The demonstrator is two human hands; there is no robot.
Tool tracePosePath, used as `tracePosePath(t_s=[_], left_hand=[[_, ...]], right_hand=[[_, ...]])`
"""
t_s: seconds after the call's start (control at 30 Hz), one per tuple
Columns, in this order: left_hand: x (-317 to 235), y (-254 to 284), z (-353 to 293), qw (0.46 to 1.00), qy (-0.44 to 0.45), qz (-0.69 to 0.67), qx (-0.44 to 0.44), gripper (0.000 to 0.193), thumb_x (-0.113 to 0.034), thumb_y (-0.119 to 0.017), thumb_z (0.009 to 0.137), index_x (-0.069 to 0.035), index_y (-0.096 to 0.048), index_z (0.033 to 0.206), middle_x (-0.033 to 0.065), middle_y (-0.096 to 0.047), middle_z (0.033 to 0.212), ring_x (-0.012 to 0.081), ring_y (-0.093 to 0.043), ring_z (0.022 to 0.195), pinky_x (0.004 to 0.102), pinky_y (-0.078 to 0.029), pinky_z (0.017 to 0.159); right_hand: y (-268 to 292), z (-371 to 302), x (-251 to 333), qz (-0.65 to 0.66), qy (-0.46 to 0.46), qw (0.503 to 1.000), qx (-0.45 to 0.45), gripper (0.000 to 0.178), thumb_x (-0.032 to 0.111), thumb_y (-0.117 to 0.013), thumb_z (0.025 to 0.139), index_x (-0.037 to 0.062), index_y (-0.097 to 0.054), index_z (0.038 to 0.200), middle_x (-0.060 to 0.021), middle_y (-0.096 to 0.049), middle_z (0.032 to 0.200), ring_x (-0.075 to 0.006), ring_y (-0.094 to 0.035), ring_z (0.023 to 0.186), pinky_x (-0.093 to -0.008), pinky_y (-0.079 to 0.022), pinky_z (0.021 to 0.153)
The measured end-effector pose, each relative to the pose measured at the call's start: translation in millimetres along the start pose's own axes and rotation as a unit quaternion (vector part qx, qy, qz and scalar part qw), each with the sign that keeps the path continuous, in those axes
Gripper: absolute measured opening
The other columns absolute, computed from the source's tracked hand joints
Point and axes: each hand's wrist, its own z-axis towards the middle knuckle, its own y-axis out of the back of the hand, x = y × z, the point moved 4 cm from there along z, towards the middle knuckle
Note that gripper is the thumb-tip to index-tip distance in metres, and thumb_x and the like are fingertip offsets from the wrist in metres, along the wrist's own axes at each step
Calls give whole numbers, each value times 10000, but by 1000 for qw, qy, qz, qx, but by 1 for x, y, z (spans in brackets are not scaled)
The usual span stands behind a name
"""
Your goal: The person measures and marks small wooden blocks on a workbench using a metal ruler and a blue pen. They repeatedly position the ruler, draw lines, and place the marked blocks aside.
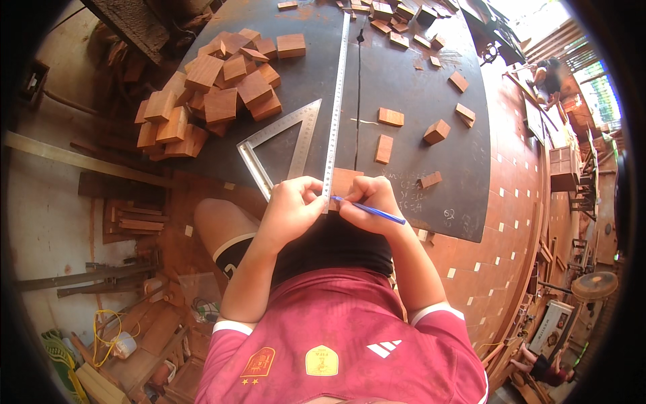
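A long metal ruler [340, 81] runs from the near table edge toward the far side, its near end across a reddish wooden block [347, 179]. My left hand [295, 210] is closed on the ruler's near end, thumb and fingers pinched at its left edge. My right hand [371, 200] grips a blue pen [382, 213], with the tip on or just above the block beside the ruler. Part of the block is covered by my hands. Left of the ruler lies a metal triangular square [306, 138], one corner close to my left hand.
A heap of wooden blocks [220, 104] covers the dark table's left side. Loose blocks [390, 117] lie to the right, and more offcuts [381, 11] at the far edge. Chalk marks [449, 214] show near the right corner. Two people are farther off at right; a fan [594, 286] stands there.
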Motion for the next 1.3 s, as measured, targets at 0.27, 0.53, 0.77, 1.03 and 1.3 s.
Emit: tracePosePath(t_s=[0.27,0.53,0.77,1.03,1.3], left_hand=[[-4,-1,0,1000,-12,-11,6,206,-47,-743,929,46,-741,1114,50,-746,780,56,-659,675,234,-513,588],[0,-3,1,999,-17,-30,13,201,-44,-730,933,46,-744,1113,39,-742,777,48,-643,667,232,-508,590],[-2,-1,0,1000,-19,-6,4,198,-49,-729,935,39,-750,1111,31,-741,772,41,-639,667,232,-505,589],[-6,-1,-1,1000,-14,-13,7,203,-54,-724,940,42,-751,1116,30,-735,758,40,-629,665,231,-500,594],[-7,-1,-2,1000,-9,-2,5,204,-68,-732,932,32,-762,1108,56,-740,751,76,-661,681,261,-521,626]], right_hand=[[3,-1,0,33,9,999,-22,229,78,-767,776,6,-564,696,-63,-605,614,-66,-554,594,-293,-465,525],[-1,9,-5,177,-76,981,-3,223,31,-761,812,14,-544,762,-24,-639,639,-42,-575,625,-262,-479,534],[4,13,7,37,-59,997,25,244,63,-793,813,0,-568,742,-57,-670,651,-36,-598,653,-276,-501,542],[3,14,2,30,-53,998,2,246,84,-802,812,1,-587,725,-60,-666,642,-34,-597,645,-274,-498,543],[1,15,-1,31,-43,999,5,243,89,-803,799,-3,-593,718,-66,-660,621,-38,-599,641,-276,-501,547]])
